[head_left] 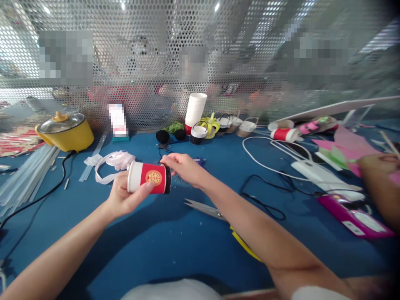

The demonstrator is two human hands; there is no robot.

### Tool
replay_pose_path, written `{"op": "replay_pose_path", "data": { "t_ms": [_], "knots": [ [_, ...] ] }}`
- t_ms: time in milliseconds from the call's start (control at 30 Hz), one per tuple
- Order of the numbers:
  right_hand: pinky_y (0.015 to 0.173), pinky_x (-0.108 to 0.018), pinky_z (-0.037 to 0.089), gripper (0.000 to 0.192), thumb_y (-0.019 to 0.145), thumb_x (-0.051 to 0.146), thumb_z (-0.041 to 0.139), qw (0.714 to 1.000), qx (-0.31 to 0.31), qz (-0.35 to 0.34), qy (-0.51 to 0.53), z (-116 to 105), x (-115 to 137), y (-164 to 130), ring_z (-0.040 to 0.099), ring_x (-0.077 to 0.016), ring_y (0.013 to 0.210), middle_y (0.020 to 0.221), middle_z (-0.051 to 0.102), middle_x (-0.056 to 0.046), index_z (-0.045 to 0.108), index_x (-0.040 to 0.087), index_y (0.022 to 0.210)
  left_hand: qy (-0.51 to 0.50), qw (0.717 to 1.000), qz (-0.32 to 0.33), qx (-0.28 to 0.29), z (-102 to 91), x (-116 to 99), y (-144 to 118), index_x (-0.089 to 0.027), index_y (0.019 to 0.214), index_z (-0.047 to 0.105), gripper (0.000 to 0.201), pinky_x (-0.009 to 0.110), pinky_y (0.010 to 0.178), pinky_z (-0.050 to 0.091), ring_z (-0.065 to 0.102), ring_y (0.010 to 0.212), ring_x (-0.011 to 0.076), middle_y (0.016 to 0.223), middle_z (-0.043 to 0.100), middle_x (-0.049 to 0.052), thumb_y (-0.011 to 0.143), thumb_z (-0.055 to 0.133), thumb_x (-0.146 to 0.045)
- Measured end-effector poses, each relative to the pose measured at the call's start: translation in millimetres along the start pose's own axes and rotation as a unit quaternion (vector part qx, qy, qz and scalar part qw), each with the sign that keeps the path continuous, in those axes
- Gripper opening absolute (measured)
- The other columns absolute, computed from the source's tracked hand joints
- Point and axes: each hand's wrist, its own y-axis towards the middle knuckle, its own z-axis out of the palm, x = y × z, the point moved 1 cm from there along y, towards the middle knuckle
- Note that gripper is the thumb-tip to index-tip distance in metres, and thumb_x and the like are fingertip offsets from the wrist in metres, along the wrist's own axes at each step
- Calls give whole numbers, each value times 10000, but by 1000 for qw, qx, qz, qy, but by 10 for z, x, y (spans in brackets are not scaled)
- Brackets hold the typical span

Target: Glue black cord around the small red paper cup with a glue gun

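My left hand (123, 193) is wrapped round a white and red paper cup (142, 178) with a gold emblem, held on its side above the table. A band of black yarn (168, 179) circles the cup's right end. At that end the fingers of my right hand (181, 166) are pinched together on the yarn, though the exact grip is partly hidden. A thin dark strand rises from near these fingers toward a black yarn ball (162, 136). Scissors (206, 209) lie under my right forearm, their yellow handle (245, 245) partly covered.
White ribbon (117, 160) lies behind my left hand. A yellow electric pot (67, 131) and clear glue sticks (28, 179) are at left. Stacked cups (196, 109) and small baskets (198, 134) line the back. Cables, a power strip (326, 179) and another person's hand (381, 175) are at right.
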Motion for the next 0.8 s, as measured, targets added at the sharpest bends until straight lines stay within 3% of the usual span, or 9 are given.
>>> {"op": "replay_pose_path", "data": {
  "t_ms": [67,167,267,367,433,500,633,700,800],
  "knots": [
    [556,-241,365,332,832,462,442,998,-53,-22,-31,-50,-8,-48,484,-109,614,694,548,-13,527,165,710,2,999,-39,-18,-20,55,-25,-164,497,464,283,183,382,306,364,390,57,429,438,-41,759,571,-156],
    [543,-241,362,388,830,516,407,1000,1,-8,30,-46,-1,-170,490,-110,614,679,536,-10,523,164,712,-20,996,-87,-20,-14,144,-94,-160,476,456,323,186,356,263,314,373,51,412,412,-44,775,563,-219],
    [530,-235,352,326,789,480,485,993,51,29,105,47,-12,-279,470,-97,576,645,525,7,505,164,713,-23,991,-129,30,22,202,-165,-152,495,516,301,199,399,301,352,403,63,431,446,-31,764,580,-270],
    [551,-237,354,255,745,410,551,989,29,32,139,137,-61,-329,447,-88,557,616,508,26,487,166,708,-59,975,-194,86,41,225,-193,-141,596,618,221,210,460,354,431,460,87,493,534,-6,723,628,-321],
    [571,-243,363,243,740,396,556,990,15,14,137,169,-92,-347,449,-92,570,621,498,30,475,170,704,-138,945,-280,97,38,240,-187,-133,708,662,245,212,491,385,492,511,106,571,601,17,679,669,-377],
    [571,-242,356,237,753,389,549,995,10,-17,99,183,-99,-373,439,-94,580,628,480,35,464,175,698,-243,893,-373,71,36,260,-171,-127,780,673,351,217,528,419,548,566,126,652,650,43,625,702,-440],
    [548,-232,321,207,790,340,518,997,12,-71,-21,201,-71,-432,388,-91,574,627,444,41,450,181,676,-360,791,-494,10,80,297,-154,-119,678,667,365,200,514,428,563,526,110,613,656,39,555,747,-453],
    [540,-231,319,211,800,339,509,996,21,-69,-49,203,-77,-438,383,-92,567,621,442,40,452,181,673,-356,779,-516,-18,118,293,-162,-117,628,654,327,181,472,402,539,480,89,561,637,21,547,762,-414],
    [543,-238,351,262,831,418,465,998,1,-52,-42,174,-127,-403,429,-106,576,634,478,24,485,179,724,-324,799,-504,-49,164,253,-184,-119,625,649,293,176,462,387,521,466,80,540,625,5,544,771,-373]
  ]
}}
